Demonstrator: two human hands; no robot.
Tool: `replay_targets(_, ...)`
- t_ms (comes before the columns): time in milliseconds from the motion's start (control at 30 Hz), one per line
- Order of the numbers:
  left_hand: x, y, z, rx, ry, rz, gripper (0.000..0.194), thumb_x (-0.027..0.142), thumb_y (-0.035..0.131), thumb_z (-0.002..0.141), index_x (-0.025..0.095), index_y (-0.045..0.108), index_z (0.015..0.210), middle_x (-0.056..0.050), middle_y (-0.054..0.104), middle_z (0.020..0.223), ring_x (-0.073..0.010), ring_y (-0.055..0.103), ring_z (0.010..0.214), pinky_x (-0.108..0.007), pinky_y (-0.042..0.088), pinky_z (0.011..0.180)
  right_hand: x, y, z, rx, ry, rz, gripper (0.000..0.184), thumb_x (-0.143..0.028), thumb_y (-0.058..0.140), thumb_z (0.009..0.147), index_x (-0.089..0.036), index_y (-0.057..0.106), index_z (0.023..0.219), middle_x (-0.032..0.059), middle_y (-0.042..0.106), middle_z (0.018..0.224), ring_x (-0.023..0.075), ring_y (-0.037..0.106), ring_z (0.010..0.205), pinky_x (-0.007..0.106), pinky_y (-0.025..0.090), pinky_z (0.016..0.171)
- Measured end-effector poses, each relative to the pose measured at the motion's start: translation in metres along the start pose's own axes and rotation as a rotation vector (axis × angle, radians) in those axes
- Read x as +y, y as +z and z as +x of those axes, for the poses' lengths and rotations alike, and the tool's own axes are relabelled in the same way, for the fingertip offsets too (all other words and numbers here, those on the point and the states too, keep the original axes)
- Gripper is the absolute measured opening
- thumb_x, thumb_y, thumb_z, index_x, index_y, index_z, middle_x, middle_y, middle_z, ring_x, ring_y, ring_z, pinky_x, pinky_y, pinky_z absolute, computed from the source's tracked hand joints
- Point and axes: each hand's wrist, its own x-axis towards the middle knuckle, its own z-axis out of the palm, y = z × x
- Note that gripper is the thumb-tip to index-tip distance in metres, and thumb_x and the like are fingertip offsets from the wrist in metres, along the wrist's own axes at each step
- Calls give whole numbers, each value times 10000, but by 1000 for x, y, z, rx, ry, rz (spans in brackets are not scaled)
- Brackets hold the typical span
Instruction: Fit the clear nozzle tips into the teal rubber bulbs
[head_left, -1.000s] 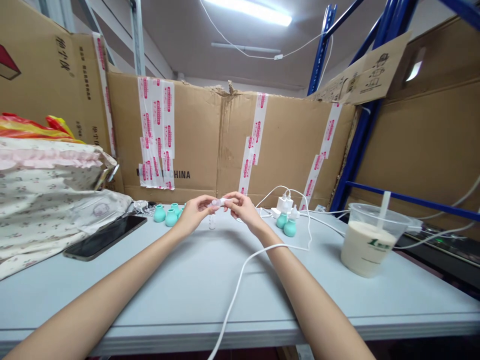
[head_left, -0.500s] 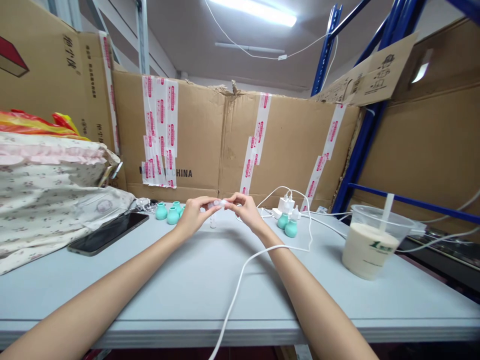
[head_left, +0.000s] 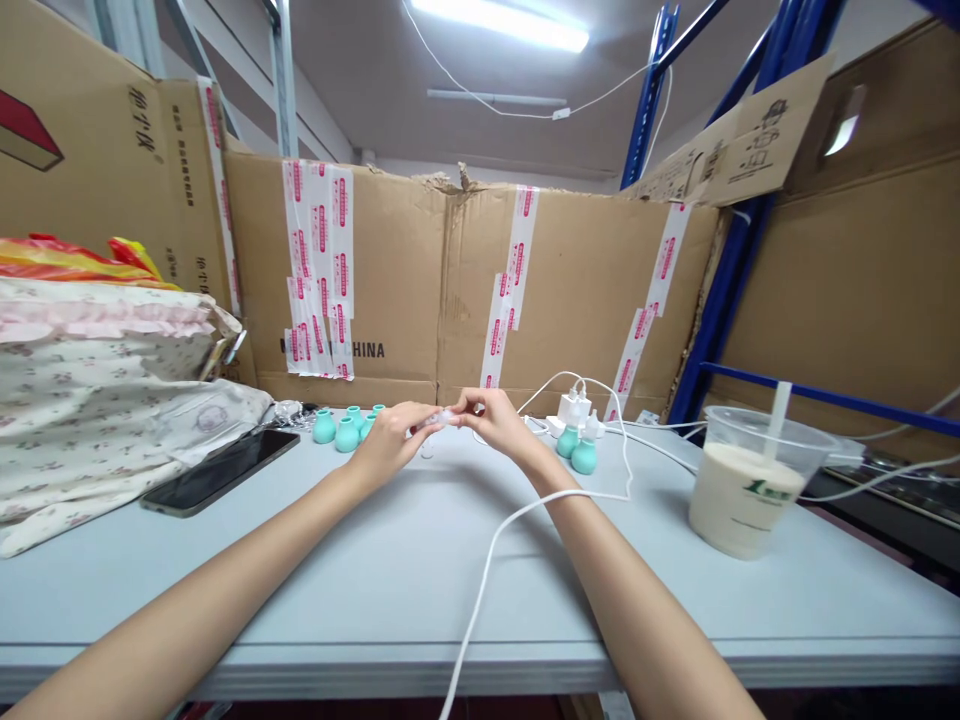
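Above the far middle of the table, my left hand [head_left: 395,436] and my right hand [head_left: 491,420] meet with fingers pinched on a small clear plastic piece [head_left: 444,416]. Its exact kind is too small to make out. Just below the left fingertips, another little clear piece [head_left: 427,452] shows on the table. Left of my left hand stand several teal rubber bulbs [head_left: 346,434] with open necks, partly hidden by the hand. To the right of my right hand are two teal bulbs [head_left: 583,456] with clear tips fitted on top.
A white cable [head_left: 491,560] crosses the grey table [head_left: 360,590] under my right forearm. A black phone [head_left: 221,470] and a floral cloth [head_left: 97,400] lie left. A cup of milky drink [head_left: 742,500] stands right. White chargers [head_left: 574,408] sit before the cardboard wall [head_left: 397,270].
Both hands stay close together on the clear piece; the left hand has shifted slightly right and its fingers have turned a little. The view has moved slightly.
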Motion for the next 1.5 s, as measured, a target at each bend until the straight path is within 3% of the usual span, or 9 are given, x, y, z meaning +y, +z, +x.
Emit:
replay_targets(567,-3,3,-1,-81,24,91,241,294,508,838,152,660,958,-72,695,804,-147,585,625,-263,443,626,-4,3,-5,-5,-73,-332,123,-59,533,712,-159,598,685,4,651,667,108,559,623,192,335,593)
replay_targets(833,-2,9,-6,-166,68,101,242,243,468,857,163,640,1007,-76,695,892,-169,618,723,-276,453,680,0,1,-5,-112,-92,-333,178,-1,501,684,-144,593,632,-10,608,605,87,523,594,180,333,579)
replay_targets(967,-3,12,-6,-129,-21,77,237,262,487,847,177,646,1001,-66,696,926,-172,619,752,-288,461,705,5,2,-4,-66,-26,-255,118,-37,550,695,-139,579,643,-9,601,607,84,525,598,184,364,584)
replay_targets(1067,-4,9,-2,-69,-104,75,229,311,526,824,178,650,963,-60,695,912,-167,608,713,-292,464,692,9,7,-3,5,28,-94,29,-164,601,721,-149,577,714,0,606,661,92,539,603,177,396,522)
replay_targets(1200,-5,7,1,-17,-118,62,289,338,516,827,186,579,1065,-66,658,995,-177,602,829,-297,463,742,13,19,-4,11,139,214,239,-310,601,739,-185,553,937,20,623,807,101,576,601,167,426,414)
replay_targets(1367,-9,13,-4,-136,-100,54,456,290,455,859,217,339,1293,-74,605,1065,-169,584,926,-304,455,801,19,32,-5,-28,196,327,331,-320,658,681,-164,574,961,36,640,807,107,597,573,192,476,417)
replay_targets(1500,-16,6,-1,-182,-90,136,588,366,506,825,235,244,1335,-79,550,1135,-191,532,1029,-318,426,847,24,28,-3,55,257,323,322,-333,656,677,-132,612,926,60,646,812,95,572,548,187,459,398)
